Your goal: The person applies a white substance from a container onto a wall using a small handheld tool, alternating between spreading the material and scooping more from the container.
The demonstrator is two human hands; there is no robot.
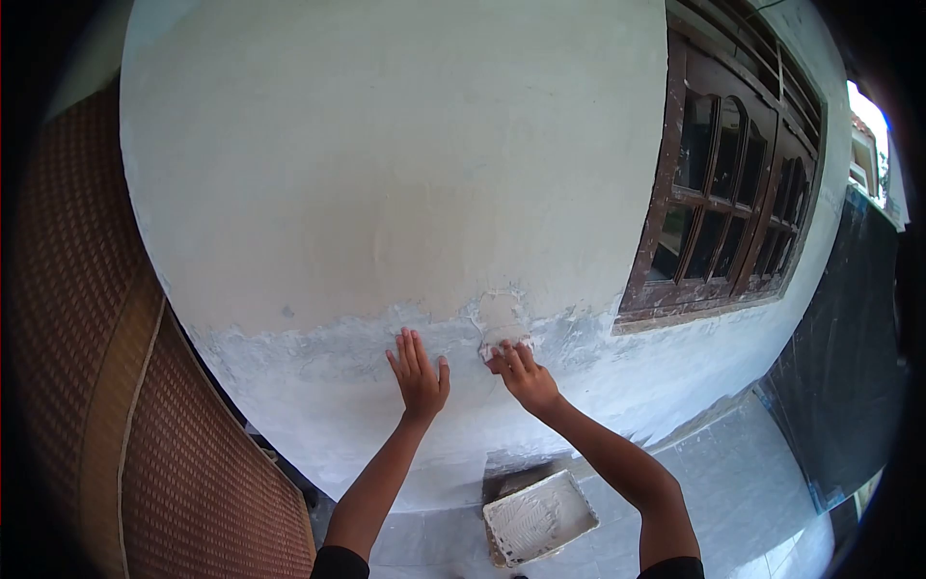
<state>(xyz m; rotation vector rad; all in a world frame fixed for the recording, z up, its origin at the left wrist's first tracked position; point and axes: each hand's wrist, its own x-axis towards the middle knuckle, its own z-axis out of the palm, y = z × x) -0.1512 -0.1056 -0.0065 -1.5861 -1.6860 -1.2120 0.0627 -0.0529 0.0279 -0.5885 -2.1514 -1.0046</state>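
Observation:
My left hand [420, 378] lies flat against the wall, fingers stretched upward, holding nothing. To its right, my right hand [527, 378] is closed on a small reddish scraper [494, 365], mostly hidden by the fingers and pressed to the wall. Above the scraper is a squarish beige patch [501, 311] with ridges of white putty along its edges. The wall [405, 174] is beige in its upper part and whitish below, with a ragged smeared band between. Both hands are at that band.
A shallow tray [590, 526] with white putty stands on the grey tiled floor [690, 492] below my right arm. A brown wooden window [719, 183] is at the upper right. Woven panels [198, 454] line the left side. A dark sheet [839, 357] hangs at the far right.

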